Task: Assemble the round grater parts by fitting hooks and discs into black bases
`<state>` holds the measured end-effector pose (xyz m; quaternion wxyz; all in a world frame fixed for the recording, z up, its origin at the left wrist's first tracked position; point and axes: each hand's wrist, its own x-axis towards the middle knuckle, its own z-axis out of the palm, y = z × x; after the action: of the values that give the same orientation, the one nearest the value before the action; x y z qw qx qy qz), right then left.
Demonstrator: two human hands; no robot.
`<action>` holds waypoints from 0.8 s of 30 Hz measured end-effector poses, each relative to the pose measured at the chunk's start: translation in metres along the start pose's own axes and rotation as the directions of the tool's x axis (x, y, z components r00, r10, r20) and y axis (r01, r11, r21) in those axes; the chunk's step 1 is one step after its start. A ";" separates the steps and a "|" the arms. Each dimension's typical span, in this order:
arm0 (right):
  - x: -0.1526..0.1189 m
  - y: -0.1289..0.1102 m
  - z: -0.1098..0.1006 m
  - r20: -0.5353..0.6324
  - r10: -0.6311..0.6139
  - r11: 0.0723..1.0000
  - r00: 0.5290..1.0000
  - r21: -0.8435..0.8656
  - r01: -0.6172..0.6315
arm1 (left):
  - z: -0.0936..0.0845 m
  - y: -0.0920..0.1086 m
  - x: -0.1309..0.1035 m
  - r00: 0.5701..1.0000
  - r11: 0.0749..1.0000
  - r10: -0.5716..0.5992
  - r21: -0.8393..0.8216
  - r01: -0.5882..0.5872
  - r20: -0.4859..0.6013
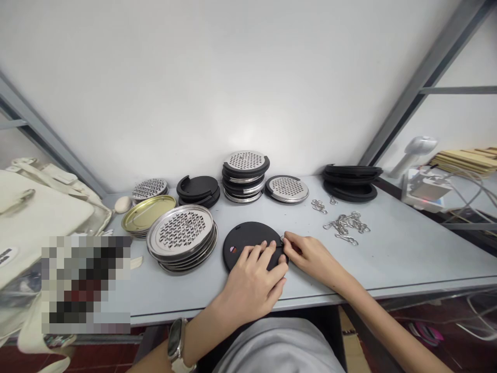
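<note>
A round black disc with a small red and white mark lies flat near the table's front edge. Resting on top of it is my left hand, palm down with its fingers spread over the disc's right half. At the disc's right edge, my right hand pinches a small metal clip between thumb and forefinger; the fingertips partly hide it. More silver clips lie in a loose pile to the right, with a smaller group behind them.
Stacked metal grater discs and gold-coloured lids stand left. Behind are black discs, a mixed stack, a single grater and black rings. A white bag is far left; a scanner stands right.
</note>
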<state>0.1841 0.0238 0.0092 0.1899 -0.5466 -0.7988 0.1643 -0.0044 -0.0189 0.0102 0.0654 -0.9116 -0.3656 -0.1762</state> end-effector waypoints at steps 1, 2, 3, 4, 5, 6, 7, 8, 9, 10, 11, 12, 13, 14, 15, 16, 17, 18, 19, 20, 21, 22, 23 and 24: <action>0.000 0.000 0.000 -0.002 -0.001 1.000 1.000 -0.002 0.001 | 0.000 0.000 0.000 1.000 1.000 0.000 0.001 0.000 0.000; 0.000 -0.001 -0.001 -0.004 -0.003 1.000 1.000 -0.004 0.003 | -0.001 0.000 0.000 1.000 1.000 0.000 0.002 0.000 -0.001; 0.000 -0.001 -0.001 -0.005 -0.004 1.000 1.000 -0.009 0.004 | -0.001 0.001 0.000 1.000 1.000 -0.001 0.004 0.001 -0.004; 0.000 -0.001 -0.001 -0.004 -0.004 1.000 1.000 -0.013 0.004 | -0.001 0.001 0.000 1.000 1.000 -0.002 0.006 0.002 -0.006; 0.000 -0.001 -0.002 -0.001 -0.003 1.000 1.000 -0.017 0.003 | -0.001 0.001 0.000 1.000 1.000 -0.003 0.009 0.003 -0.009; -0.001 -0.002 -0.002 0.001 -0.002 1.000 1.000 -0.018 0.002 | -0.002 0.001 0.000 1.000 1.000 -0.005 0.012 0.005 -0.012; -0.001 -0.002 -0.002 0.002 0.000 1.000 1.000 -0.016 0.000 | -0.002 0.001 0.000 1.000 1.000 -0.006 0.012 0.006 -0.014; -0.001 -0.002 -0.002 0.002 0.002 1.000 1.000 -0.011 -0.002 | -0.002 0.001 0.000 1.000 1.000 -0.007 0.012 0.007 -0.016; -0.001 -0.002 -0.003 0.003 0.002 1.000 1.000 -0.004 -0.002 | -0.002 0.001 0.000 1.000 1.000 -0.008 0.010 0.008 -0.015; -0.001 -0.002 -0.003 0.004 0.002 1.000 1.000 0.006 -0.002 | -0.002 0.001 0.000 1.000 1.000 -0.009 0.008 0.009 -0.015; -0.001 -0.002 -0.003 0.005 0.001 1.000 1.000 0.015 -0.001 | -0.002 0.001 0.000 1.000 1.000 -0.010 0.007 0.010 -0.013; -0.002 -0.002 -0.003 0.008 0.000 1.000 1.000 0.023 0.000 | -0.001 0.001 0.000 1.000 1.000 -0.010 0.005 0.010 -0.009; -0.002 -0.002 -0.003 0.011 -0.003 1.000 1.000 0.027 0.002 | -0.001 0.001 0.000 1.000 1.000 -0.010 0.005 0.010 -0.005; -0.002 -0.001 -0.003 0.012 -0.005 1.000 1.000 0.026 0.005 | -0.001 0.001 0.000 1.000 1.000 -0.009 0.006 0.009 -0.002; -0.002 -0.001 -0.003 0.010 -0.006 1.000 1.000 0.019 0.006 | 0.000 0.001 0.000 1.000 1.000 -0.007 0.007 0.007 -0.001; -0.002 -0.001 -0.002 0.006 -0.009 1.000 1.000 0.009 0.009 | 0.000 0.001 0.000 1.000 1.000 -0.006 0.008 0.006 -0.003; -0.002 0.000 -0.001 0.001 -0.013 1.000 1.000 -0.003 0.013 | 0.000 0.001 0.000 1.000 1.000 -0.004 0.010 0.004 -0.006; -0.002 0.000 -0.001 -0.006 -0.018 1.000 1.000 -0.016 0.018 | 0.000 0.001 0.000 1.000 1.000 -0.003 0.012 0.003 -0.011; -0.002 0.001 0.000 -0.013 -0.024 0.999 1.000 -0.027 0.024 | 0.001 0.001 -0.001 1.000 1.000 -0.003 0.014 0.003 -0.017; -0.002 0.002 0.001 -0.018 -0.031 0.999 0.999 -0.035 0.031 | 0.000 0.001 -0.001 1.000 1.000 -0.004 0.015 0.004 -0.020; -0.002 0.002 0.001 -0.021 -0.038 0.999 0.999 -0.041 0.037 | 0.000 0.001 -0.001 1.000 1.000 -0.003 0.016 0.003 -0.021; -0.002 0.002 0.002 -0.022 -0.041 0.998 0.999 -0.044 0.040 | 0.000 0.001 -0.001 1.000 1.000 -0.003 0.015 0.004 -0.021; -0.002 0.002 0.002 -0.021 -0.041 0.998 0.999 -0.046 0.040 | 0.000 0.001 0.000 1.000 1.000 -0.003 0.014 0.003 -0.020; -0.002 0.002 0.002 -0.018 -0.038 0.998 0.999 -0.047 0.037 | 0.000 0.001 0.000 1.000 1.000 -0.003 0.012 0.003 -0.019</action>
<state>0.1857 0.0228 0.0062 0.1879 -0.5373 -0.8107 0.1368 -0.0042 -0.0198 0.0101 0.0740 -0.9089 -0.3673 -0.1829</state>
